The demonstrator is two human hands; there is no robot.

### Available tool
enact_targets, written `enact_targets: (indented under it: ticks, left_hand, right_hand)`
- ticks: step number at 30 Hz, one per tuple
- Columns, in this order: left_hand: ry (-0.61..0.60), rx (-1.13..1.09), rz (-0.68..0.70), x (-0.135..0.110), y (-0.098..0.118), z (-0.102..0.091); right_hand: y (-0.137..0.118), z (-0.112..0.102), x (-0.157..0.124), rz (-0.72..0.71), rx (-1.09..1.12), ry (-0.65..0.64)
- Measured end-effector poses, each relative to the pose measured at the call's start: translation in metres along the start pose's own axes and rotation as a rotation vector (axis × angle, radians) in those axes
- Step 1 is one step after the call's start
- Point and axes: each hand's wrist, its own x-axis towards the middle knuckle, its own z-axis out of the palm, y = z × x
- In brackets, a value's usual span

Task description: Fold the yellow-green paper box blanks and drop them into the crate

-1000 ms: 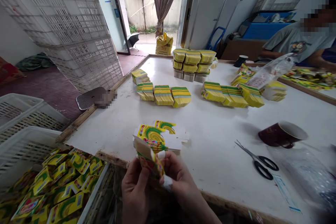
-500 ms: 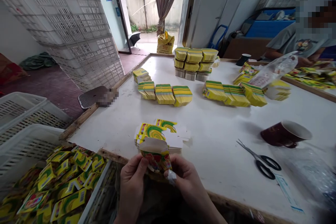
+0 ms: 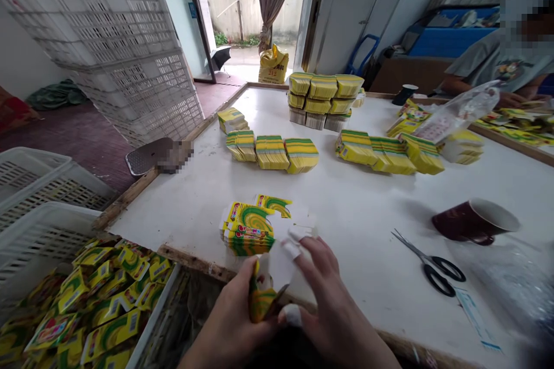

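Note:
My left hand (image 3: 236, 314) grips a small yellow-and-green carton (image 3: 261, 301) at the table's near edge. The carton's printed side faces me and its top end looks open. My right hand (image 3: 322, 282) has its fingers spread, with white wraps on several fingertips. Its thumb is beside the carton, and its fingers reach over white cardboard just beyond; whether they touch that board I cannot tell. Just past both hands lies a pile of flat yellow-green cartons (image 3: 249, 230), with white flaps at its right side, partly hidden by my right hand.
Rows of bundled cartons (image 3: 271, 151) and a taller stack (image 3: 325, 92) stand farther back. Black scissors (image 3: 433, 265), a dark mug (image 3: 470, 220) and clear plastic (image 3: 511, 282) lie to the right. A white crate (image 3: 151, 323) of filled packs stands lower left. Across the table sits another person (image 3: 489, 66).
The carton has turned in my left hand, from upright to lower and tilted. My right hand has let go of its side and spread its fingers forward.

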Motion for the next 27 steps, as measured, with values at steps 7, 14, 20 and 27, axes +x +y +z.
enact_targets:
  ticks: [7, 14, 20, 27]
  left_hand:
    - [0.204, 0.349, 0.261, -0.007, -0.017, 0.025]
    - [0.147, 0.342, 0.28, -0.007, -0.009, 0.019]
    - [0.259, 0.407, 0.335, -0.002, -0.014, 0.013]
    - [0.305, 0.5, 0.281, -0.003, -0.024, -0.003]
  right_hand:
    - [0.005, 0.039, -0.007, 0.557, 0.984, -0.058]
    - [0.0, 0.037, -0.006, 0.421, 0.965, -0.108]
    - [0.001, 0.034, -0.006, 0.051, 0.415, -0.149]
    - [0.018, 0.032, -0.005, 0.015, 0.142, -0.166]
